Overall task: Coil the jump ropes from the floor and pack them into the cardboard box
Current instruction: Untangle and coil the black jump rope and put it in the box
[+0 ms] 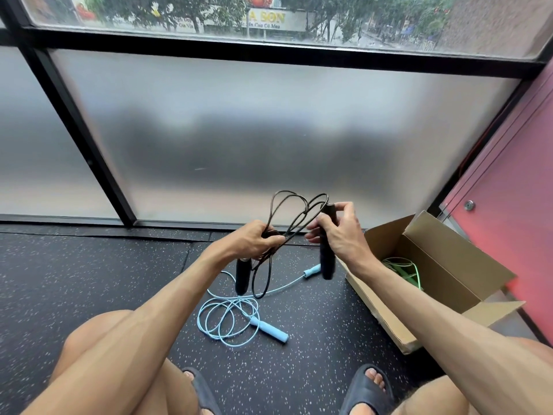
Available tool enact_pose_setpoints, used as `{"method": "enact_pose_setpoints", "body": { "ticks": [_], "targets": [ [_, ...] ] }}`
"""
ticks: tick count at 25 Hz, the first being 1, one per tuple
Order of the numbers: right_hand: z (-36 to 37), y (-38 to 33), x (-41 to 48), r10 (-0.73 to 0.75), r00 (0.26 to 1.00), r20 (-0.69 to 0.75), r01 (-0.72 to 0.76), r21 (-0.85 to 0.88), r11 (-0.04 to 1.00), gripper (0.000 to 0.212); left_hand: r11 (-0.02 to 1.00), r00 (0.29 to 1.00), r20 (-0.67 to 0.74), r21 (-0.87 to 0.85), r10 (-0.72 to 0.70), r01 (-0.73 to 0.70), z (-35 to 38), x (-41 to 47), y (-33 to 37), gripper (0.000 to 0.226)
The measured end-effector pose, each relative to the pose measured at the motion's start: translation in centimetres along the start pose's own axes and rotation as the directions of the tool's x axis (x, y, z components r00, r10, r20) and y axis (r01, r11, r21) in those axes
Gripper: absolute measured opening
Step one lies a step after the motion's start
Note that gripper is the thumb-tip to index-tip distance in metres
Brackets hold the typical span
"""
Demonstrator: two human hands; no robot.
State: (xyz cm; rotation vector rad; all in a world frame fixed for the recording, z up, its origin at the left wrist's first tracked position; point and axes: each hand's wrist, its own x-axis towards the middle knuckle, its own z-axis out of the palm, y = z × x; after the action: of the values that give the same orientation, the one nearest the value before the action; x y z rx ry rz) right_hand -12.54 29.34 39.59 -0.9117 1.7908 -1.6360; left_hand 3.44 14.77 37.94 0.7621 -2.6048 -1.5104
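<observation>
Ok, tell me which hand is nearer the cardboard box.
Right. The right hand, gripping one black jump-rope handle, is just left of the cardboard box; the left hand, above the other handle, is farther left.

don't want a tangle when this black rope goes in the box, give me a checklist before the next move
1. Black jump rope gathered in loops by the left hand: ok, though the loops are uneven.
2. One handle gripped by the right hand: ok.
3. Second handle secured: not ok, it hangs below the left hand.
4. Cardboard box flaps open: ok.
5. Room beside the green jump rope in the box: cannot tell.
6. Black rope clear of the light blue jump rope below it: cannot tell.
</observation>
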Motion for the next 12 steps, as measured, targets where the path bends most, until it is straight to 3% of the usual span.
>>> {"method": "enact_pose_setpoints", "body": {
  "ticks": [2,4,5,8,12],
  "targets": [
    [-1.2,0.5,0.5,-0.041,0.999,0.033,0.048,-0.273,0.961,0.028,0.998,0.998,-0.058,-0.065,-0.017,0.013,-0.9,-0.2,-0.3,0.031],
    [-2.7,0.9,1.0,-0.056,0.995,0.087,0.096,-0.584,0.806,0.022,0.993,0.98,-0.191,-0.11,-0.053,0.032,-1.4,-0.2,-0.9,0.033],
    [-3.2,1.1,1.2,-0.035,0.994,0.099,0.091,-0.644,0.759,0.019,0.99,0.968,-0.242,-0.139,-0.071,0.039,-1.4,-0.1,-1.1,0.035],
    [-3.7,1.1,1.3,0.053,0.991,0.123,0.028,-0.577,0.816,0.017,0.983,0.956,-0.282,-0.183,-0.081,0.029,-1.1,0.3,-1.0,0.038],
    [-3.5,0.3,1.0,0.11,0.971,0.213,-0.02,-0.387,0.922,0.015,0.993,0.941,-0.337,-0.11,-0.001,-0.039,0.3,0.9,0.0,0.035]
  ]
}}
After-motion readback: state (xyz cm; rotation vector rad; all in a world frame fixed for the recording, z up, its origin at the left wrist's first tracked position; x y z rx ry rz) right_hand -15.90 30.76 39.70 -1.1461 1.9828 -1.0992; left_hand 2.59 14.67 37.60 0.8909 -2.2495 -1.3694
